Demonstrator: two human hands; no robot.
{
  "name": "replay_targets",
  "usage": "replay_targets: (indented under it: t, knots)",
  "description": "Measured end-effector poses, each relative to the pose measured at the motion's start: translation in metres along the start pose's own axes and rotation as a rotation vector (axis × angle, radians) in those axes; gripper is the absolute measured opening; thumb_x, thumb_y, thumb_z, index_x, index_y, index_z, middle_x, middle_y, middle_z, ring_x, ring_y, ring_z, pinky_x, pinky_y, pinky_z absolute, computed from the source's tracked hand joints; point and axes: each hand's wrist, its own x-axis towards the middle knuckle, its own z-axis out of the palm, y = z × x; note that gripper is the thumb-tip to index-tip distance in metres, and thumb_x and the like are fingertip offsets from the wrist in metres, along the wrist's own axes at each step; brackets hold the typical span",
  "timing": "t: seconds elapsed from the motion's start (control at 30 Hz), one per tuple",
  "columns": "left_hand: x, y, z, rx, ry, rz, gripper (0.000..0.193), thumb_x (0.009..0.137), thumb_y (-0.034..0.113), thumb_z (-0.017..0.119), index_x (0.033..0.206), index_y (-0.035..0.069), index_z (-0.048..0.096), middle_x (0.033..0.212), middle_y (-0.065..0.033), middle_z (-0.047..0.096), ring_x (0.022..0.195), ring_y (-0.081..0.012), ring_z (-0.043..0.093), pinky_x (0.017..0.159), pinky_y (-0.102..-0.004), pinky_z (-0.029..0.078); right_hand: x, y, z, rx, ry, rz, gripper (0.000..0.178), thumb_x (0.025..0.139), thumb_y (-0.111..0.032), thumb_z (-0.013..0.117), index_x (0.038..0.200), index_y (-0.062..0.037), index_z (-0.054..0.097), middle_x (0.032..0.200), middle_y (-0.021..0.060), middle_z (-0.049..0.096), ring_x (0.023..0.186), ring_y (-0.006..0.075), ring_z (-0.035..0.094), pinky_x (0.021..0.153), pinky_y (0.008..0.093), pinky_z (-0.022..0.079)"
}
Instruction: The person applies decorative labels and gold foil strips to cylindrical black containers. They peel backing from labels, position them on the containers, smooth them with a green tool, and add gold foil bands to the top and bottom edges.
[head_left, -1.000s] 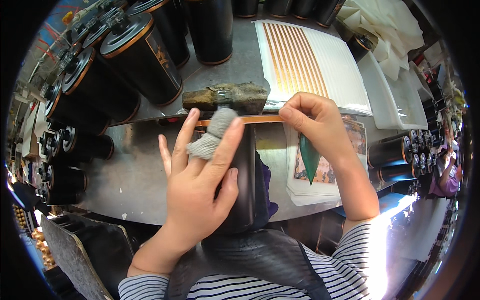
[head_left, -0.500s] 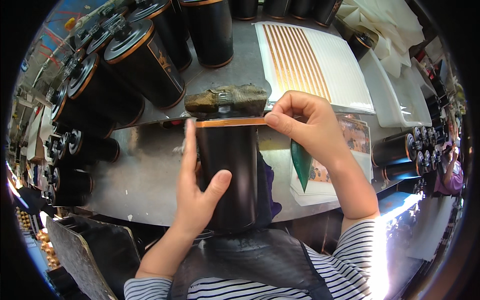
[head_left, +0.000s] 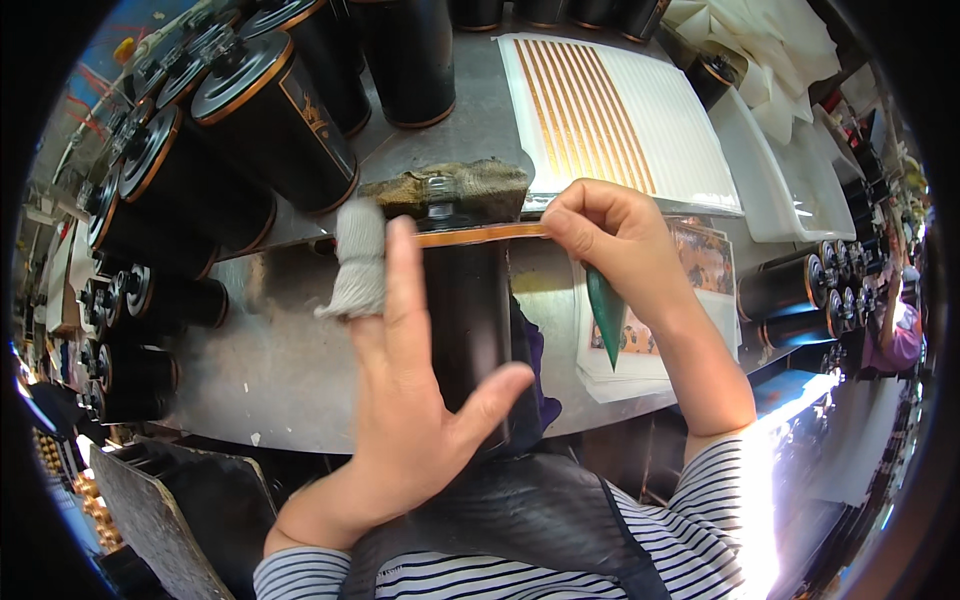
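Note:
A black cylindrical canister (head_left: 465, 330) lies on its side, its far end by the worn brown padded block (head_left: 480, 190). Across that end runs a thin copper-gold strip (head_left: 490, 233). My right hand (head_left: 620, 245) pinches the strip's right end between thumb and fingertips, while a green pointed tool (head_left: 603, 315) sticks out below the palm. Spread over the canister's left side, my left hand (head_left: 410, 430) has its index fingertip at the strip's left part. A whitish-grey knitted cover (head_left: 358, 265) sits on at least one of its other fingers.
A white sheet with copper-gold strips (head_left: 590, 110) lies beyond my right hand, beside a white plastic tray (head_left: 770, 170). Printed decal sheets (head_left: 715, 275) lie under my right forearm. Several black canisters (head_left: 275, 120) stand at the far left; others lie at both sides.
My left hand has moved right across the canister, its fingers now extended and the knitted cover showing. The right hand still pinches the strip's end.

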Motion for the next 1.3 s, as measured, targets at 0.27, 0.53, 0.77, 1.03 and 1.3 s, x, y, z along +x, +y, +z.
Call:
replay_targets:
  t: [0.27, 0.53, 0.77, 1.03, 1.3]
  knots:
    - [-0.012, -0.044, 0.014, -0.414, 0.144, -0.123, 0.076, 0.088, 0.026, 0.065, 0.146, -0.004, 0.025, 0.146, -0.0216, 0.036, 0.135, -0.0316, 0.035, 0.109, -0.0378, 0.029, 0.005, -0.005, 0.019, -0.001, -0.045, -0.073, 0.019, 0.086, -0.018, 0.071, 0.086, 0.0003, 0.066, 0.069, -0.0045, 0.056, 0.064, 0.0016, 0.047, 0.055, 0.0175, 0.039]
    - [0.006, -0.010, -0.002, 0.393, 0.031, 0.174, 0.060, 0.078, 0.003, 0.059, 0.136, 0.018, 0.054, 0.125, -0.0072, 0.059, 0.136, -0.0362, 0.034, 0.103, -0.0706, 0.009, 0.006, 0.002, 0.017, 0.055, -0.082, -0.051, 0.021, 0.091, -0.019, 0.065, 0.089, 0.0014, 0.065, 0.072, -0.0025, 0.058, 0.065, 0.0035, 0.049, 0.058, 0.0186, 0.041]
    - [0.016, 0.003, -0.001, 0.443, -0.027, 0.254, 0.064, 0.080, 0.012, 0.067, 0.141, 0.011, 0.046, 0.124, -0.0150, 0.056, 0.131, -0.0361, 0.039, 0.107, -0.0655, 0.010, 0.005, -0.008, 0.015, 0.113, -0.102, -0.004, 0.026, 0.095, -0.022, 0.059, 0.087, 0.0018, 0.064, 0.070, -0.0020, 0.057, 0.066, 0.0035, 0.049, 0.061, 0.0183, 0.041]
    - [-0.010, -0.050, 0.020, -0.540, 0.106, -0.130, 0.091, 0.084, 0.027, 0.068, 0.149, -0.002, 0.011, 0.146, -0.0256, 0.032, 0.133, -0.0316, 0.038, 0.109, -0.0379, 0.030, 0.006, -0.013, 0.031, 0.052, -0.078, -0.064, 0.018, 0.086, -0.015, 0.070, 0.085, 0.0020, 0.064, 0.069, -0.0006, 0.060, 0.063, 0.0034, 0.053, 0.056, 0.0194, 0.043]
    - [0.004, -0.012, 0.000, 0.435, 0.032, 0.183, 0.060, 0.081, 0.010, 0.059, 0.140, 0.015, 0.049, 0.133, -0.0112, 0.054, 0.137, -0.0383, 0.031, 0.105, -0.0684, 0.004, 0.003, -0.010, 0.030, -0.029, 0.001, -0.085, 0.019, 0.085, -0.015, 0.070, 0.084, 0.0032, 0.063, 0.067, 0.0019, 0.062, 0.061, 0.0049, 0.054, 0.055, 0.0214, 0.044]
